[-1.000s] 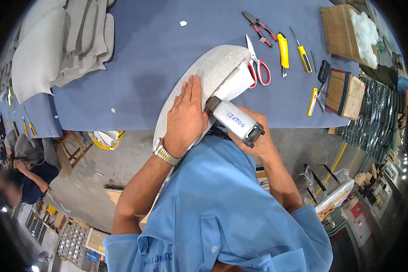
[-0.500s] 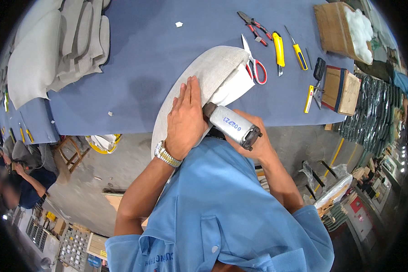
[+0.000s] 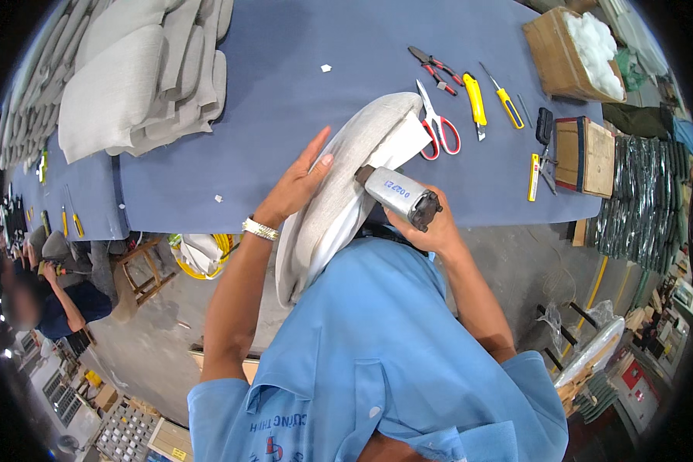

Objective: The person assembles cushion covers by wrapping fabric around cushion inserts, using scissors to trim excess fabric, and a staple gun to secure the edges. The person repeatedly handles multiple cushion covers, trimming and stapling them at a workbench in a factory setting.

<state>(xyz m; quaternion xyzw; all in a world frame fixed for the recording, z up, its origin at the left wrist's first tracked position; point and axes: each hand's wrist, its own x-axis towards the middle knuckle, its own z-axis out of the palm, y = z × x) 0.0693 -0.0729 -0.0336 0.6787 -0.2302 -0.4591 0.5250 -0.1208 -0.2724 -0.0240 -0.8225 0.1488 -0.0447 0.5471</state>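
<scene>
The grey upholstered cushion panel (image 3: 339, 192) lies at frame centre, tilted, its upper end resting on the blue bench (image 3: 285, 115) and its lower end overhanging the bench's near edge toward the person's chest. White lining shows along its right side.

Left hand (image 3: 296, 185) — fingers spread flat, pressing the panel's left face, gripping nothing. Right hand (image 3: 431, 227) — fingers wrapped closed around the rear of a silver pneumatic stapler (image 3: 396, 194), whose nose meets the panel's right edge.

Just right of the panel's upper end lie red-handled scissors (image 3: 439, 123), close to touching it; beyond them, toward upper right, pliers (image 3: 433, 65), a yellow utility knife (image 3: 476, 100) and a yellow-handled screwdriver (image 3: 504, 98). A cardboard box of white stuffing (image 3: 570, 50) sits at the bench's upper-right corner.

Upper left holds a stack of grey cushions (image 3: 131, 85), well apart from the panel. Between that stack and the panel the bench surface is open, save small white scraps.
</scene>
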